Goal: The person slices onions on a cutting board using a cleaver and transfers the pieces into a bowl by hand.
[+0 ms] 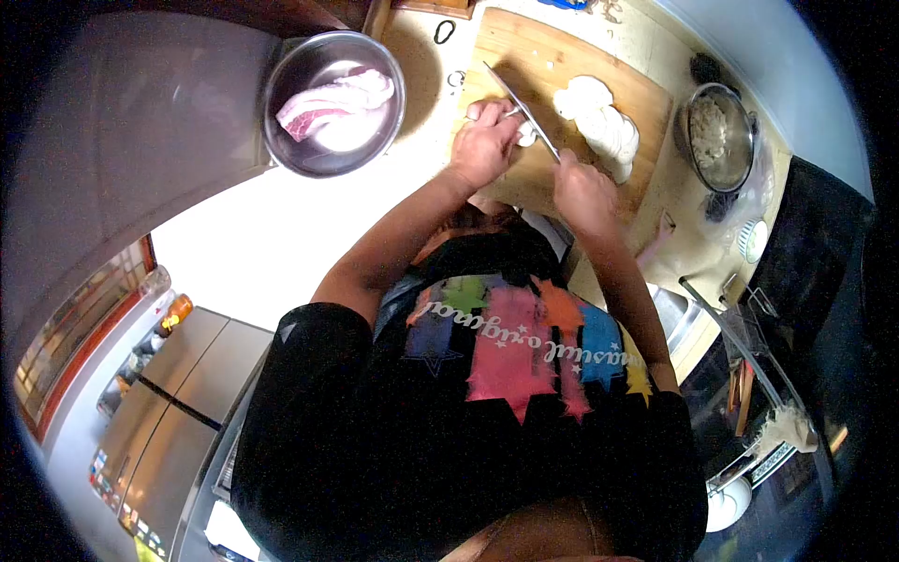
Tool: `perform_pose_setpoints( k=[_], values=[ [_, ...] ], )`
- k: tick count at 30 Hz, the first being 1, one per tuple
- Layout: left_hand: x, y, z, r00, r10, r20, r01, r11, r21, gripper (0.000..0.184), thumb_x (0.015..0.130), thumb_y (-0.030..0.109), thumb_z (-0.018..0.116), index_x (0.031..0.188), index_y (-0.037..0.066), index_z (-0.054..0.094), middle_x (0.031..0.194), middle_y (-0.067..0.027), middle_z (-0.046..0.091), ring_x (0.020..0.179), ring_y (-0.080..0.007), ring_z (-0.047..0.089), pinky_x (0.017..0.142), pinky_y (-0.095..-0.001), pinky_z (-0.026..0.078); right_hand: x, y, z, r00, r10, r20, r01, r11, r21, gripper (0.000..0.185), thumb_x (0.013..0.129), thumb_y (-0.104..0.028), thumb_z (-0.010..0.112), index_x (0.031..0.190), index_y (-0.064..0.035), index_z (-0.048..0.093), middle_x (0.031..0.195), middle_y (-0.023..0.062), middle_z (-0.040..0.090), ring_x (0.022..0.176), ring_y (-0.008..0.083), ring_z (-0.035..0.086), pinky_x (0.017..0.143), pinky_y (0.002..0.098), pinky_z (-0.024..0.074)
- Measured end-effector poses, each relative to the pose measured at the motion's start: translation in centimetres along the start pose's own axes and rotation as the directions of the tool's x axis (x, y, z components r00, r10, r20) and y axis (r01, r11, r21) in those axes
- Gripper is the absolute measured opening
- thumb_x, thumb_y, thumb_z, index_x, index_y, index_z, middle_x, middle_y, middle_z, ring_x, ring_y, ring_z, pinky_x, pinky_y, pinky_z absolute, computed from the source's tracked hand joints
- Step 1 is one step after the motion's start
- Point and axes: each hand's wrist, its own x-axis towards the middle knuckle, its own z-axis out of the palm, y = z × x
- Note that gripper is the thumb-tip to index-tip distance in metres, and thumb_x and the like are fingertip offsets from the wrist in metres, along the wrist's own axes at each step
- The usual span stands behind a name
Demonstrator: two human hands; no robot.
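My right hand (pixel 585 194) is closed round the handle of a kitchen knife (pixel 521 108), whose blade slants up and to the left over the wooden cutting board (pixel 646 103). Beside the blade, the curled fingers of my left hand (pixel 484 145) press on a small white piece of food (pixel 526 137); its kind I cannot make out, and my fingers partly hide it. Right of the knife lie overlapping white slices (pixel 604 129) on the board. A few tiny white bits are scattered near its far side.
At the left stands a metal bowl (pixel 271 112) with a slab of raw, fatty meat (pixel 328 101). Right of the board is a metal pot (pixel 752 140) with pale chopped food. A small patterned bowl (pixel 752 241) and a dish rack (pixel 749 375) are farther right. Dark rings (pixel 445 33) lie on the counter.
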Motion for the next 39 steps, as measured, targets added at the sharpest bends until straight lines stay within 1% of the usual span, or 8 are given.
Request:
perform_pose_setpoints(
  k=[7, 10, 14, 16, 19, 23, 28, 39],
  values=[
    [-0.5, -0.9, 0.9, 0.989, 0.101, -0.111, -0.091, 0.992, 0.086, 0.028, 0.08, 0.016, 0.071, 0.106, 0.012, 0.064, 0.108, -0.0099, 0.054, 0.094, -0.0293, 0.059, 0.072, -0.0411, 0.053, 1.2, 0.7, 2.7, 0.991, -0.009, -0.136, 0.02, 0.997, 0.078, 0.021, 0.093, -0.027, 0.054, 0.097, -0.0064, 0.056, 0.072, 0.0224, 0.064, 0.069, 0.043, 0.064, 0.062, 0.055, 0.0487],
    [-0.7, -1.2, 1.3, 0.997, 0.046, -0.064, -0.046, 0.999, -0.01, 0.027, 0.08, 0.016, 0.07, 0.106, 0.011, 0.063, 0.106, -0.0089, 0.055, 0.094, -0.0295, 0.059, 0.072, -0.0407, 0.053, 0.0, 0.7, 0.7, 0.985, -0.027, -0.171, 0.051, 0.989, 0.138, 0.022, 0.094, -0.028, 0.053, 0.097, -0.0061, 0.057, 0.071, 0.0222, 0.064, 0.069, 0.0433, 0.063, 0.063, 0.0546, 0.0486],
    [-0.5, -1.3, 1.3, 0.999, 0.017, -0.045, -0.018, 1.0, -0.009, 0.024, 0.08, 0.016, 0.07, 0.102, 0.01, 0.064, 0.106, -0.0076, 0.056, 0.098, -0.0294, 0.056, 0.076, -0.0394, 0.052, -1.2, -0.2, -2.1, 0.991, -0.068, -0.116, 0.081, 0.991, 0.107, 0.018, 0.093, -0.023, 0.054, 0.094, -0.0057, 0.057, 0.076, 0.0218, 0.066, 0.072, 0.0396, 0.066, 0.064, 0.0521, 0.0509],
    [-0.4, -1.3, 1.3, 0.996, 0.036, -0.079, -0.037, 0.999, -0.019, 0.02, 0.079, 0.016, 0.069, 0.098, 0.01, 0.065, 0.104, -0.0069, 0.057, 0.101, -0.0291, 0.052, 0.078, -0.0383, 0.051, -1.2, -0.5, -2.5, 0.999, -0.028, 0.038, 0.028, 0.999, 0.021, 0.017, 0.093, -0.023, 0.053, 0.096, -0.0062, 0.057, 0.079, 0.0219, 0.066, 0.073, 0.0399, 0.067, 0.064, 0.0526, 0.0513],
    [-0.7, -1.4, 1.3, 0.995, 0.049, -0.087, -0.05, 0.999, -0.018, 0.021, 0.079, 0.015, 0.07, 0.098, 0.009, 0.066, 0.104, -0.0067, 0.057, 0.101, -0.0288, 0.052, 0.079, -0.038, 0.051, -0.1, -0.9, -1.2, 0.995, 0.023, 0.1, -0.023, 1.0, -0.005, 0.018, 0.094, -0.024, 0.051, 0.097, -0.0065, 0.055, 0.08, 0.0216, 0.067, 0.076, 0.0402, 0.067, 0.065, 0.0533, 0.0517],
    [-0.5, -1.7, 1.2, 0.988, 0.105, -0.117, -0.106, 0.994, 0.002, 0.024, 0.081, 0.015, 0.069, 0.103, 0.009, 0.064, 0.108, -0.0094, 0.056, 0.101, -0.0322, 0.052, 0.08, -0.0407, 0.05, 1.6, -0.1, 2.9, 0.999, 0.002, 0.044, -0.003, 0.999, 0.035, 0.019, 0.094, -0.026, 0.05, 0.098, -0.0069, 0.054, 0.079, 0.0204, 0.067, 0.078, 0.0403, 0.068, 0.065, 0.0545, 0.0519],
    [-1.3, -1.9, 1.5, 0.986, 0.104, -0.128, -0.109, 0.994, -0.03, 0.029, 0.081, 0.015, 0.069, 0.109, 0.008, 0.064, 0.108, -0.0156, 0.052, 0.101, -0.0341, 0.051, 0.085, -0.0404, 0.045, 0.9, 0.2, 2.0, 0.994, 0.008, -0.109, 0.011, 0.986, 0.168, 0.028, 0.094, -0.031, 0.053, 0.094, -0.003, 0.056, 0.073, 0.0234, 0.063, 0.072, 0.043, 0.063, 0.064, 0.0545, 0.0474],
    [-1.1, -2.4, 1.7, 0.988, 0.122, -0.099, -0.129, 0.99, -0.065, 0.029, 0.079, 0.01, 0.068, 0.107, 0.007, 0.062, 0.107, -0.0134, 0.054, 0.103, -0.0327, 0.052, 0.087, -0.0411, 0.044, 0.3, -0.6, 0.0, 0.999, -0.033, 0.022, 0.03, 0.995, 0.097, 0.024, 0.093, -0.026, 0.056, 0.093, -0.0024, 0.056, 0.074, 0.025, 0.063, 0.074, 0.0441, 0.063, 0.066, 0.0554, 0.0468]
  ],
)
